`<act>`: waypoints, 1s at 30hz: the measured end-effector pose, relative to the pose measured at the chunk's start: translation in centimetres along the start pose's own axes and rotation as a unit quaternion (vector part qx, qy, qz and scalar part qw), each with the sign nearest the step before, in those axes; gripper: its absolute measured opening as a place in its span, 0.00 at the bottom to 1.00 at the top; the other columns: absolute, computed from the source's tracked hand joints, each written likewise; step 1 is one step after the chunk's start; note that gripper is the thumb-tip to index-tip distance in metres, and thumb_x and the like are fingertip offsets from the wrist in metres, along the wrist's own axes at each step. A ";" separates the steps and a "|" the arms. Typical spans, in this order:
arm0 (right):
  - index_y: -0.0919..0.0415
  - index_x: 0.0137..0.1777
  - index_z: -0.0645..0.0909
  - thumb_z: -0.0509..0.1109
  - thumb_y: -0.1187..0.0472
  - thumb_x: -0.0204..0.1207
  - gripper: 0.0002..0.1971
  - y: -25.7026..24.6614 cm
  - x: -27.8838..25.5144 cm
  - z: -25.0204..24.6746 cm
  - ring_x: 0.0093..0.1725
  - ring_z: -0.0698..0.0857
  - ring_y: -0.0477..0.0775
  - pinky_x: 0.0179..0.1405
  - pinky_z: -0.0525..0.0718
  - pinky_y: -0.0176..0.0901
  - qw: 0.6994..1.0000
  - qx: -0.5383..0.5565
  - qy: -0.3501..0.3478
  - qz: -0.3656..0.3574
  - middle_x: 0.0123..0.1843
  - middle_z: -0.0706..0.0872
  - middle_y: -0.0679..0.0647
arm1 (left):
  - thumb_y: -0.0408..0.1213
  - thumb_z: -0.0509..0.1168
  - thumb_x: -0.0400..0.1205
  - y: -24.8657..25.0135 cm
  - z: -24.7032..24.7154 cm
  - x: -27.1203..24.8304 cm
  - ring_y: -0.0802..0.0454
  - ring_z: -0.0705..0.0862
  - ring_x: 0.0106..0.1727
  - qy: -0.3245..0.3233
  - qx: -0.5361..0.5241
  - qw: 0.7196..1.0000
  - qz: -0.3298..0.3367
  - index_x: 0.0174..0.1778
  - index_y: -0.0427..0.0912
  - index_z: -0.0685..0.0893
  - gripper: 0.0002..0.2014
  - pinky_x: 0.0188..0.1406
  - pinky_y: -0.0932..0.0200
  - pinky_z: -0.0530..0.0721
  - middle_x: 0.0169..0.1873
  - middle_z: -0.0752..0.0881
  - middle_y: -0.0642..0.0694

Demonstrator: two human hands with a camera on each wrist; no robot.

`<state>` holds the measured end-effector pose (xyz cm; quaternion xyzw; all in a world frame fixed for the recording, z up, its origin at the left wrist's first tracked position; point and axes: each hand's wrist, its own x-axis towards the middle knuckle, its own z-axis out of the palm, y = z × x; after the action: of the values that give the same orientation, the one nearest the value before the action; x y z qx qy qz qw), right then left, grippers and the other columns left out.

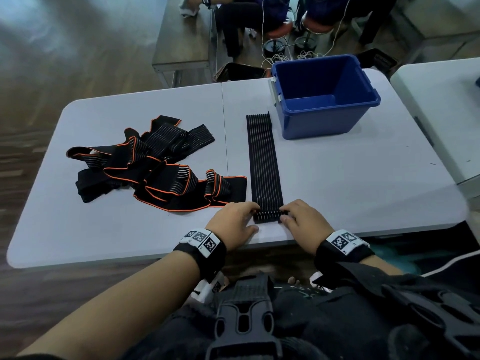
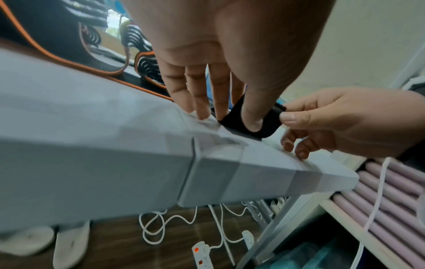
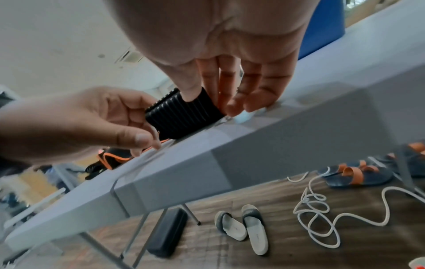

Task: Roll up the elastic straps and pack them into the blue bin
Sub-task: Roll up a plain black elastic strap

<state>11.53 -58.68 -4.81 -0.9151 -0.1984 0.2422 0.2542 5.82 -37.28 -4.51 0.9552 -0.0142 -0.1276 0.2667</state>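
Note:
A black ribbed elastic strap (image 1: 263,162) lies straight on the grey table (image 1: 350,178), running from my hands toward the blue bin (image 1: 324,118). Its near end is folded into a small roll (image 1: 267,216) (image 2: 266,125) (image 3: 184,118). My left hand (image 1: 235,222) (image 2: 230,109) pinches the roll's left side between thumb and fingers. My right hand (image 1: 302,220) (image 3: 207,98) pinches its right side the same way. The bin stands at the far right of the table and looks empty.
A tangled heap of black straps with orange edging (image 1: 153,165) lies on the table's left half. A second table (image 1: 441,100) adjoins on the right. Other people sit on stools (image 1: 278,29) beyond the table. Cables (image 3: 322,209) and slippers (image 3: 243,227) lie on the floor underneath.

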 end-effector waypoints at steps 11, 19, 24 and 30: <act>0.55 0.45 0.78 0.63 0.48 0.86 0.12 -0.9 0.9 0.1 0.45 0.82 0.55 0.45 0.76 0.45 0.992 0.034 0.039 0.113 0.42 0.84 0.51 | 0.46 0.71 0.82 -0.2 0.7 0.9 0.63 0.88 0.45 0.062 -0.178 0.972 -0.141 0.62 0.50 0.81 0.14 0.55 0.57 0.85 0.37 0.91 0.55; 0.50 0.62 0.71 0.68 0.51 0.83 0.12 -1.0 1.0 0.1 0.42 0.86 0.51 0.42 0.79 0.46 0.987 0.083 0.063 0.124 0.40 0.87 0.52 | 0.46 0.69 0.83 -0.2 0.8 1.3 0.60 0.88 0.39 0.058 -0.167 0.974 -0.142 0.61 0.54 0.78 0.12 0.50 0.52 0.88 0.31 0.90 0.53; 0.53 0.64 0.80 0.66 0.50 0.84 0.13 -0.4 1.0 0.4 0.47 0.87 0.52 0.51 0.83 0.47 0.992 0.069 0.059 0.089 0.39 0.87 0.48 | 0.44 0.65 0.86 -0.3 0.8 1.3 0.55 0.87 0.42 0.044 -0.109 0.988 -0.097 0.63 0.52 0.84 0.11 0.52 0.53 0.87 0.32 0.88 0.52; 0.49 0.77 0.75 0.75 0.38 0.72 0.34 0.1 0.7 -0.6 0.46 0.83 0.44 0.50 0.83 0.44 0.999 -0.008 -0.019 0.034 0.46 0.83 0.41 | 0.43 0.65 0.80 -1.2 0.3 1.0 0.52 0.86 0.43 -0.018 -0.006 1.000 -0.019 0.74 0.52 0.76 0.24 0.47 0.51 0.86 0.37 0.87 0.53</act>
<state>12.49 -58.65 -4.64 -0.9185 -0.1736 0.2661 0.2352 6.66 -36.48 -5.59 0.9513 -0.0006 -0.1500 0.2693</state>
